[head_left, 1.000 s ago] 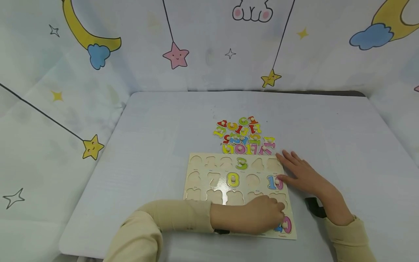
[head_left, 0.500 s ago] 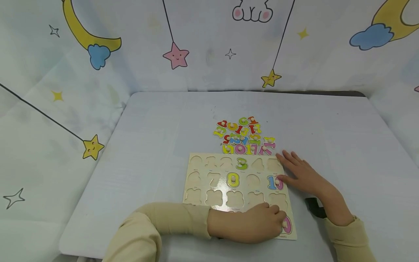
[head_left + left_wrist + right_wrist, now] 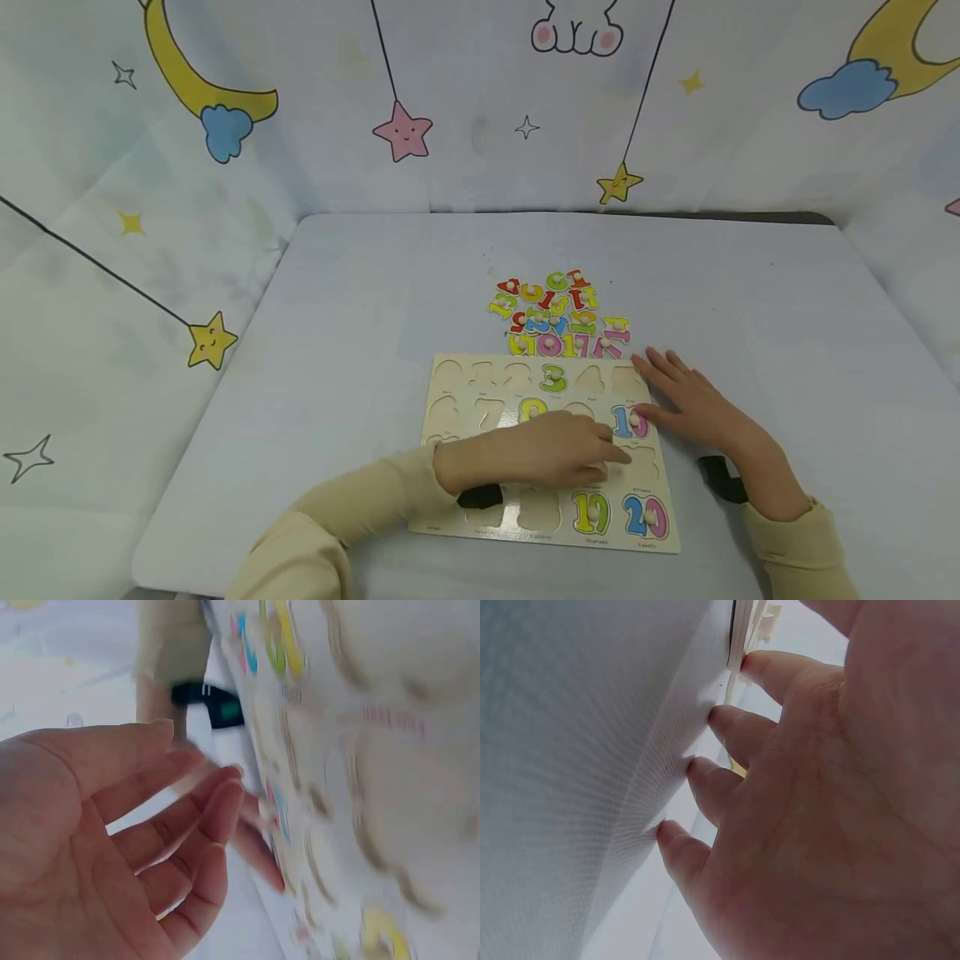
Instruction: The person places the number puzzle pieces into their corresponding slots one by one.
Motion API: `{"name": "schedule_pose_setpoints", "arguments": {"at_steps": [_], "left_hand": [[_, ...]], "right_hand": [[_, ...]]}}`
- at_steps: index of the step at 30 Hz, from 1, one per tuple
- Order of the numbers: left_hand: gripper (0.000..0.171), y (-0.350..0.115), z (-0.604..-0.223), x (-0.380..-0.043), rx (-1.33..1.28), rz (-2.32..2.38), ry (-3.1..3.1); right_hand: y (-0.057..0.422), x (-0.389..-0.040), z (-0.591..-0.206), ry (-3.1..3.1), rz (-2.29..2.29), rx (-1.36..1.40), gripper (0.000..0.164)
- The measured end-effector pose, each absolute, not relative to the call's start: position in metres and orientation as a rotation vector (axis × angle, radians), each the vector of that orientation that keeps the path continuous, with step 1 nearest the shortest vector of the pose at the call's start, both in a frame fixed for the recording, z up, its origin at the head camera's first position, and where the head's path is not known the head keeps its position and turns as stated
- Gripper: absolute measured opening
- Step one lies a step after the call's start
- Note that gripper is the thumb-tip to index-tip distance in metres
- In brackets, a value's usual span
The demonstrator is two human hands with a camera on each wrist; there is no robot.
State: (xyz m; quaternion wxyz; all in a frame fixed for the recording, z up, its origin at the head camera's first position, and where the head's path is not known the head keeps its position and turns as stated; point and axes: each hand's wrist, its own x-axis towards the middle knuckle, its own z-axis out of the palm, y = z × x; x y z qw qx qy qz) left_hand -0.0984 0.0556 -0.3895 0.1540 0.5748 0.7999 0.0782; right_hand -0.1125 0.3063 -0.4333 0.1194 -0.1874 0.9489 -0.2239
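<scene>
A wooden number puzzle board [image 3: 517,546] lies on the table. Green 3 [image 3: 553,378], blue and pink 10 [image 3: 630,421], yellow and green 19 [image 3: 592,513] and blue and pink 20 [image 3: 646,517] sit in its recesses; a yellow number [image 3: 533,408] is partly covered by the left arm. Over the right middle of the board hovers my left hand [image 3: 558,450], its fingers loosely bent and holding nothing in the left wrist view. My right hand [image 3: 690,404] lies spread at the board's upper right corner, thumb by the 10, other fingertips touching the table [image 3: 630,772] in the right wrist view.
Beyond the board's far edge lies a cluster of loose coloured number pieces [image 3: 550,343] with knobs. A printed cloth wall [image 3: 465,50] stands behind the table. Each wrist wears a black band, such as the right band [image 3: 722,479].
My left hand has come off the lower right of the board and moved up and left, uncovering the seated 19 and 20. The right hand has stayed put.
</scene>
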Motion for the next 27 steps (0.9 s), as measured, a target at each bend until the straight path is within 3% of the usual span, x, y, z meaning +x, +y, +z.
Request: {"name": "schedule_pose_setpoints", "arguments": {"at_steps": [14,27], "left_hand": [[0.029,-0.001,-0.387,-0.176,1.234,0.823,2.515],[0.026,-0.019,-0.414,-0.216,1.055,0.789,2.668]], "right_hand": [[0.306,-0.113,-0.433,2.768,-0.646,-0.547,0.081],[0.306,-0.112,-0.434,2.774,-0.656,-0.538,0.081]]}}
